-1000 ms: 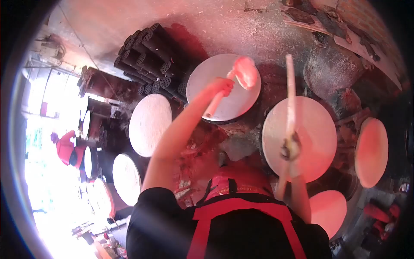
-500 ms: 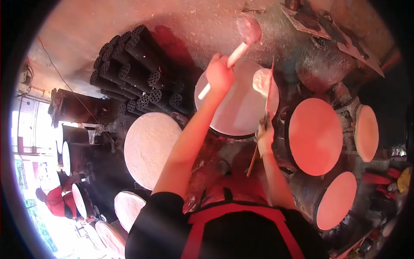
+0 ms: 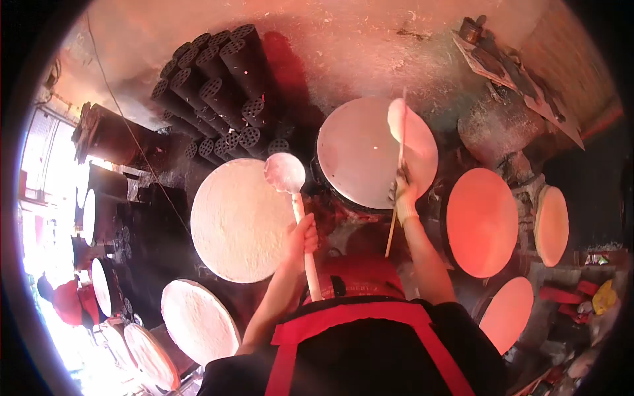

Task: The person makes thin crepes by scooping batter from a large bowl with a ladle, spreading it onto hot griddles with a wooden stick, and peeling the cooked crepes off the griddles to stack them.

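Observation:
My left hand (image 3: 302, 236) is closed round the pale handle of a ladle (image 3: 285, 173), whose bowl, smeared with batter, hangs over the right edge of a round griddle spread with a pale layer (image 3: 234, 224). My right hand (image 3: 404, 198) grips a long thin stick-like tool (image 3: 400, 148); its lower end points back toward my body. The tool's upper part passes over another round griddle (image 3: 360, 158). A whitish patch of batter (image 3: 396, 119) shows beside the tool there, on the far side of the surface. Whether the patch touches the tool I cannot tell.
Black honeycomb coal briquettes (image 3: 218, 72) stand stacked at upper left. More round griddles surround me: reddish ones (image 3: 482, 221) on the right, a pale one (image 3: 199, 323) at lower left. A board with objects (image 3: 508, 72) lies at upper right. A person in red (image 3: 69, 302) is far left.
My left hand has drawn the ladle back and left, from beyond the middle griddle to the left one. My right hand stays at the middle griddle with the thin tool.

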Demonstrator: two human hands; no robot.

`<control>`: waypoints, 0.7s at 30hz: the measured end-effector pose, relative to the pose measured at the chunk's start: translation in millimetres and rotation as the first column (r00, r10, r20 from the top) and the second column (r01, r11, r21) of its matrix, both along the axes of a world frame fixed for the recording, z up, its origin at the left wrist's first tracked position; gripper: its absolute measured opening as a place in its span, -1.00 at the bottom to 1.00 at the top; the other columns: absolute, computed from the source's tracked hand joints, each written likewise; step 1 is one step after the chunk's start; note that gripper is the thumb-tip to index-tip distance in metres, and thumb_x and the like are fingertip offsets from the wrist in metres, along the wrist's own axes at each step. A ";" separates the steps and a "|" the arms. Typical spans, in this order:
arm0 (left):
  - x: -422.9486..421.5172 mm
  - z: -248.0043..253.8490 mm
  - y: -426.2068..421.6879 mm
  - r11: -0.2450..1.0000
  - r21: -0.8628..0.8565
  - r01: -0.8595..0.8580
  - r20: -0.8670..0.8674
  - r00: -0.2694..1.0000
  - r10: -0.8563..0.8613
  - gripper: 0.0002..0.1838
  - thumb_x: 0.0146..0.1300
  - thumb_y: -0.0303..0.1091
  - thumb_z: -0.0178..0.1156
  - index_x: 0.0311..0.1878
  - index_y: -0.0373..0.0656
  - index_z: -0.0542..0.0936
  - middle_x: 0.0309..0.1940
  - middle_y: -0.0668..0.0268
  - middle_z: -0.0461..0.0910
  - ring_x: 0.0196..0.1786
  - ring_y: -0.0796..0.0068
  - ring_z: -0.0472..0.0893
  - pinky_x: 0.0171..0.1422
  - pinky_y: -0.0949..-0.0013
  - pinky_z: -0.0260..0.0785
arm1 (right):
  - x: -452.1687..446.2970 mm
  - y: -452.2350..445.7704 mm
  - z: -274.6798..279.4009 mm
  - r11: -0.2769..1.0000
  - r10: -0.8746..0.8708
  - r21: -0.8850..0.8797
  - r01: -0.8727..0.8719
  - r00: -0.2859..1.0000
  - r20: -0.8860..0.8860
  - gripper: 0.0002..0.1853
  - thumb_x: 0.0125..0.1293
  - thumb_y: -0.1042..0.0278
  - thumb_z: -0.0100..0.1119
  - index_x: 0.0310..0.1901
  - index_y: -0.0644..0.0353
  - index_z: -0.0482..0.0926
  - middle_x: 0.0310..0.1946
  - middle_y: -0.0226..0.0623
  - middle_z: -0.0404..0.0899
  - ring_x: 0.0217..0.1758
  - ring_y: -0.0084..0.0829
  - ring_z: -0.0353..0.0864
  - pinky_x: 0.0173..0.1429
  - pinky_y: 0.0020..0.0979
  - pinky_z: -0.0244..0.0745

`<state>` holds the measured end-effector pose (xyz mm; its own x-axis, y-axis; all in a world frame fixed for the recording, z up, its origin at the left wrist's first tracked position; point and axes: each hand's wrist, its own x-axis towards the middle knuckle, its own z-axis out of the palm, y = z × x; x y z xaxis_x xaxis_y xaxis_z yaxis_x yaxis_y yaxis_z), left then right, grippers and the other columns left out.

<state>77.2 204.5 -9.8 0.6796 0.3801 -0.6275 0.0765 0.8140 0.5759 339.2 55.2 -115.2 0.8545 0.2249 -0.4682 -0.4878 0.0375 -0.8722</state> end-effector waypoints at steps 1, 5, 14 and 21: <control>-3.7 2.8 -4.7 1.000 -0.009 -0.009 0.007 1.000 0.009 -0.77 0.42 -0.21 0.14 -0.36 -0.02 0.41 -0.69 0.60 0.17 -0.72 0.78 0.13 -0.71 0.61 -0.09 | 6.0 6.2 4.0 0.997 0.061 -0.040 -0.061 0.998 0.006 -0.55 0.44 0.04 0.09 0.34 -0.36 0.38 -0.68 -0.61 0.24 -0.81 -0.62 0.14 -0.75 -0.49 0.00; -10.7 -13.7 -15.5 0.996 -0.007 -0.085 -0.053 0.995 0.084 -0.79 0.38 -0.27 0.18 -0.33 -0.05 0.37 -0.67 0.54 0.21 -0.73 0.70 0.17 -0.68 0.54 0.00 | 16.4 -15.9 27.8 0.931 0.342 -0.091 -0.353 0.933 -0.113 -0.70 0.44 0.04 0.06 0.15 -0.25 0.49 -0.70 -0.61 0.25 -0.81 -0.63 0.14 -0.74 -0.49 0.00; -17.2 -26.3 -66.3 0.950 0.146 -0.275 -0.149 0.944 0.295 -0.89 0.34 -0.37 0.19 -0.23 -0.05 0.43 -0.55 0.48 0.30 -0.61 0.68 0.28 -0.61 0.53 0.10 | 70.5 -82.6 19.9 0.955 0.281 -0.110 -0.275 0.959 0.034 -0.59 0.46 0.17 0.06 0.32 -0.16 0.43 -0.70 -0.57 0.26 -0.82 -0.62 0.14 -0.74 -0.50 0.00; -13.9 -40.4 -125.3 0.919 0.202 -0.339 -0.209 0.902 0.378 -0.88 0.34 -0.32 0.20 -0.19 -0.11 0.49 -0.51 0.46 0.41 -0.52 0.61 0.42 -0.47 0.50 0.28 | 85.1 -91.9 57.8 0.680 0.721 -0.046 -0.731 0.679 -0.136 -0.61 0.45 0.25 0.03 0.29 -0.14 0.48 -0.72 -0.56 0.20 -0.83 -0.64 0.08 -0.73 -0.50 -0.03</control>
